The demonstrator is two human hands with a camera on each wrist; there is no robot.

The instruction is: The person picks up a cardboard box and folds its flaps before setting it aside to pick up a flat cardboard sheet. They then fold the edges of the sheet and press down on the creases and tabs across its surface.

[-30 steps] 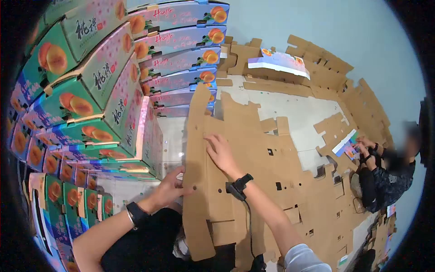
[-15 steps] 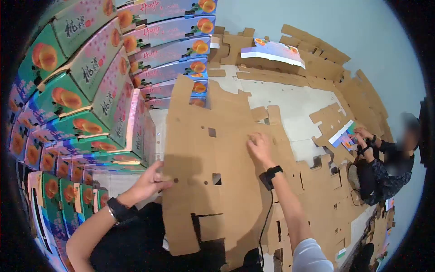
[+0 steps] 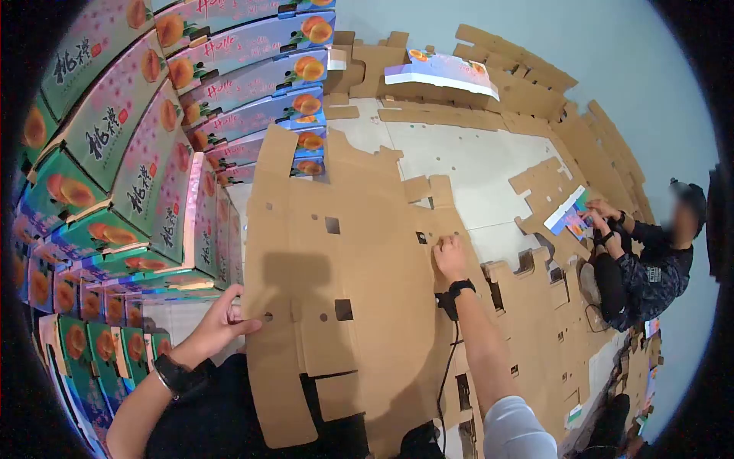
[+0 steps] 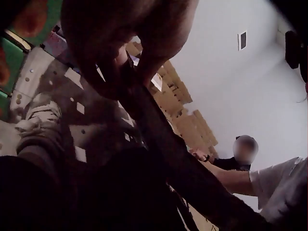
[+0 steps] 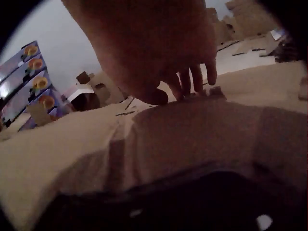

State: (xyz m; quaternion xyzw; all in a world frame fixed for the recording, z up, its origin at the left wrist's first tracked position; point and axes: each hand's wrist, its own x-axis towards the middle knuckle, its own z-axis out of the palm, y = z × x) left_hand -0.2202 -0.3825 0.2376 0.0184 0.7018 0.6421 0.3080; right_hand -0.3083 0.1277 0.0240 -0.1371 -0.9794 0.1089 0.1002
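A large die-cut sheet of brown cardboard (image 3: 390,268), with square and round holes, spreads in front of me in the head view. My left hand (image 3: 218,325) pinches its left edge, thumb on top and fingers underneath. The left wrist view shows that hand (image 4: 130,33) from behind, the dark sheet edge (image 4: 159,125) running between thumb and fingers. Toward the sheet's right side, my right hand (image 3: 451,258) rests on the board near a small hole. Its fingers (image 5: 195,77) point down onto the cardboard surface in the right wrist view.
Peach-printed boxes (image 3: 138,180) are stacked high at the left. More brown cardboard blanks (image 3: 535,321) lie to the right and along the wall. A printed blank (image 3: 443,73) lies at the back. At the far right a seated person (image 3: 650,252) handles a printed piece (image 3: 568,214).
My right hand has moved rightward across the cardboard from the crease near its left side. Square holes on the sheet have come into view. The left hand keeps the left edge; the head view has shifted.
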